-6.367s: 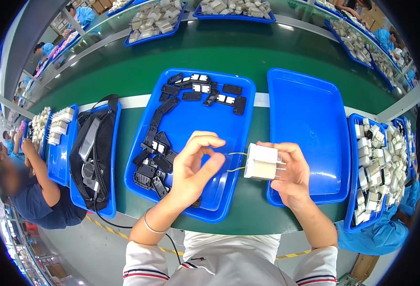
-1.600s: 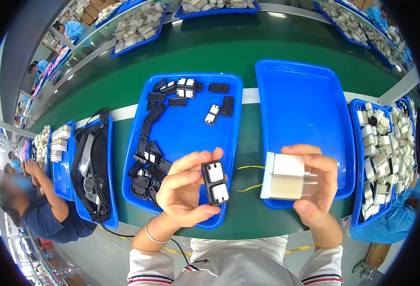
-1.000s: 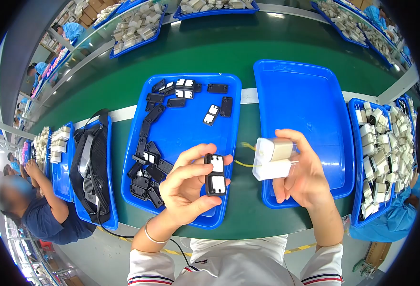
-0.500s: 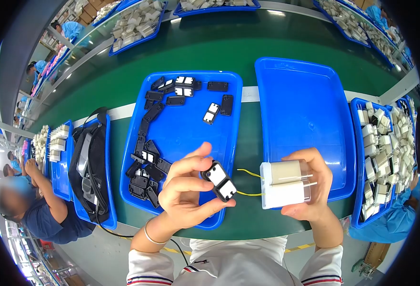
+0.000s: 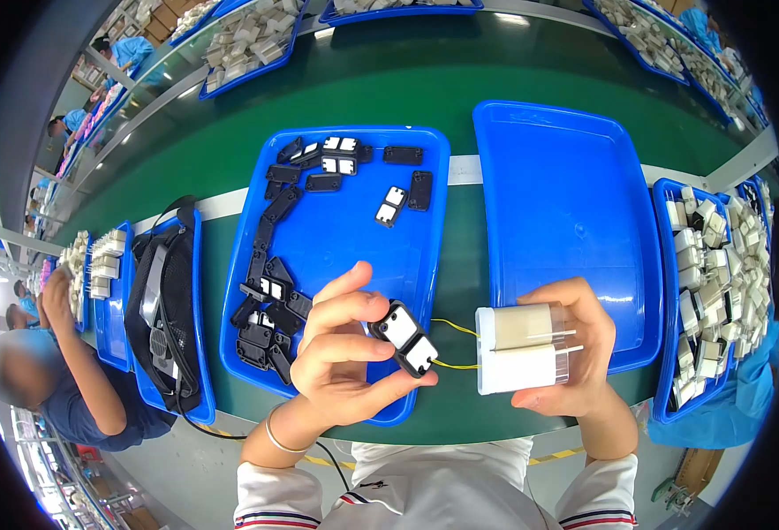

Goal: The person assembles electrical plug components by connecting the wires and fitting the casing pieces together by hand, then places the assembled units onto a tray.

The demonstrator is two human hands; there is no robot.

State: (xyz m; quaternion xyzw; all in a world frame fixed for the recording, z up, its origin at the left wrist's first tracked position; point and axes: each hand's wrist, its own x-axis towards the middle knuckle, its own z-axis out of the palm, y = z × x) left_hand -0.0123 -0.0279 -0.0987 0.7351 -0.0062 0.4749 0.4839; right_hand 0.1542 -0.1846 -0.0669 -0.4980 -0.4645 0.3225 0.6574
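My left hand [image 5: 341, 362] pinches a small black rectangular part with two white pads [image 5: 404, 338], its padded face turned up. My right hand [image 5: 588, 349] grips a clear plastic housing [image 5: 487, 367] around a beige block [image 5: 524, 328] and a white block [image 5: 522, 367], with thin metal pins pointing right. Two thin yellow wires [image 5: 454, 326] run from the housing's left side toward the black part; whether they touch it I cannot tell. Behind my left hand, a blue tray [image 5: 345, 238] holds several similar black parts [image 5: 270, 216]. Another blue tray [image 5: 575, 212] lies behind my right hand.
On the right, a blue tray [image 5: 663, 389] is heaped with white and beige blocks [image 5: 703, 291]. A black bag [image 5: 164, 309] with a cable lies in a tray at left. A co-worker [image 5: 89, 389] sits beyond it. More filled trays [image 5: 253, 44] stand across the green table [image 5: 389, 84].
The clear housing in my right hand has shifted slightly left, closer to the black part. My left hand has hardly moved. The co-worker's raised arm has shifted.
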